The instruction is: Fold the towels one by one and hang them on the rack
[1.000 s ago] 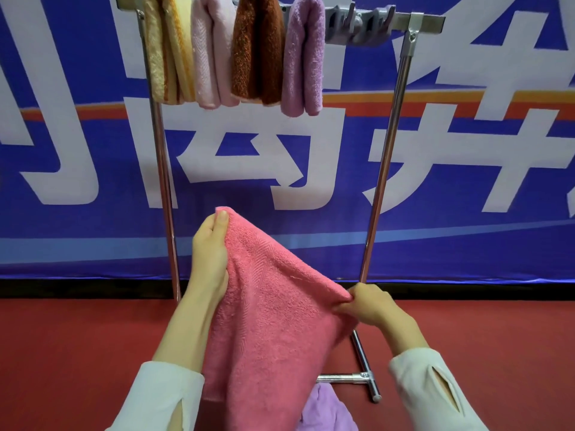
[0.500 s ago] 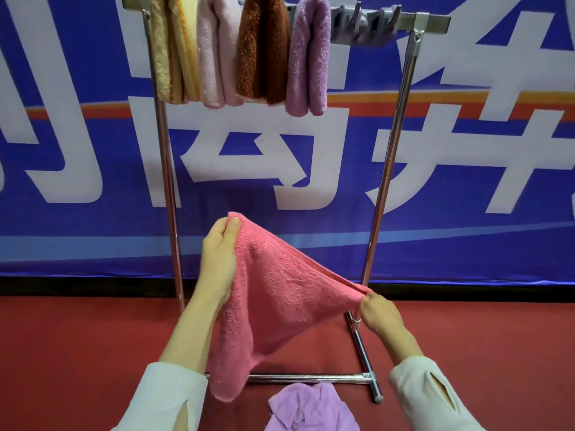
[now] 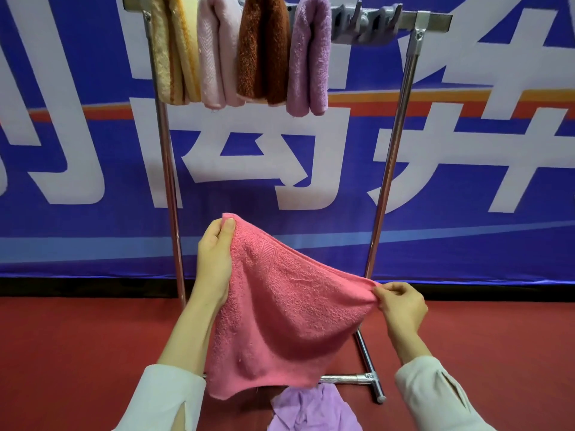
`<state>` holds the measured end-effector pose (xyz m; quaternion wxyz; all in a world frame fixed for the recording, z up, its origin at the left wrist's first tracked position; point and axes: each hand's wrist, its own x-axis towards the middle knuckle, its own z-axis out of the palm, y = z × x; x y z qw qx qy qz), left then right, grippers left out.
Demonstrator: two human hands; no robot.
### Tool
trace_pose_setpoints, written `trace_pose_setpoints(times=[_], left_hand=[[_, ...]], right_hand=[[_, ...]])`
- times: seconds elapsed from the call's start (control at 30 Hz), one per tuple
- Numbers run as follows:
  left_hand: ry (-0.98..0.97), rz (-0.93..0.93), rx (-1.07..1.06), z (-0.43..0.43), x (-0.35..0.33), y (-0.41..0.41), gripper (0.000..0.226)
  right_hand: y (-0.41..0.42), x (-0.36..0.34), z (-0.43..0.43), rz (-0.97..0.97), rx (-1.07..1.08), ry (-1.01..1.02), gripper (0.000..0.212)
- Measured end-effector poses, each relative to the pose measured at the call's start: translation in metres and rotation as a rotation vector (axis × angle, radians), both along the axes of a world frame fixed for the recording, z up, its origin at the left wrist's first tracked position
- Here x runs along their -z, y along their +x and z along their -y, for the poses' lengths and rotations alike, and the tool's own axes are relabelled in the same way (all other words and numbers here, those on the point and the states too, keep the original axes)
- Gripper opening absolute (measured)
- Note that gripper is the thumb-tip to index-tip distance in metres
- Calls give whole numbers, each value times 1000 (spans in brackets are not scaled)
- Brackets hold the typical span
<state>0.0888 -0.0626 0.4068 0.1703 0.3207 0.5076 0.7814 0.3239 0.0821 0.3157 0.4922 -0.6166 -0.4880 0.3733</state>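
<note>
On the left, the rack's point(image 3: 168, 181) near upright rises from the red floor point(image 3: 62, 353) in front of a blue banner point(image 3: 46, 237) with large white characters. Four folded towels hang side by side over its top bar: a yellow towel point(image 3: 175, 54) farthest left, then a pale pink towel point(image 3: 214, 57), a brown towel point(image 3: 263, 51) and a purple towel point(image 3: 309, 60). Just right of them, grey hooks point(image 3: 364, 23) sit on the bar.

Lower down, the left hand point(image 3: 214, 262) is raised, fingers and thumb closed on the upper corner of a pink towel point(image 3: 289, 312), with the cloth running down along the palm and forearm. The towel is held in the air in front of the rack's lower half, stretched in a slanting line from that corner down to the right, its loose bottom edge hanging above the rack's base bar. The right hand point(image 3: 401, 309), lower than the left, pinches the opposite corner between thumb and fingertips. Both wrists emerge from pale sleeves point(image 3: 435, 396).

Beneath the pink towel, a crumpled lilac towel point(image 3: 314, 409) lies on the floor, just beside the base bar.
</note>
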Motion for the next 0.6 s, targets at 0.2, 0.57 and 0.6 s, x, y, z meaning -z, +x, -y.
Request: trace_pose_setpoints(times=[0.2, 0.57, 0.6], left_hand=[[-21, 0, -34, -3, 5, -4, 23], [-42, -33, -73, -3, 12, -6, 26], [-54, -48, -81, -4, 14, -6, 27]], right_hand=[[2, -3, 1, 263, -29, 92, 10], [5, -2, -8, 479, -118, 42, 20], [5, 0, -13, 463, -163, 38, 22]])
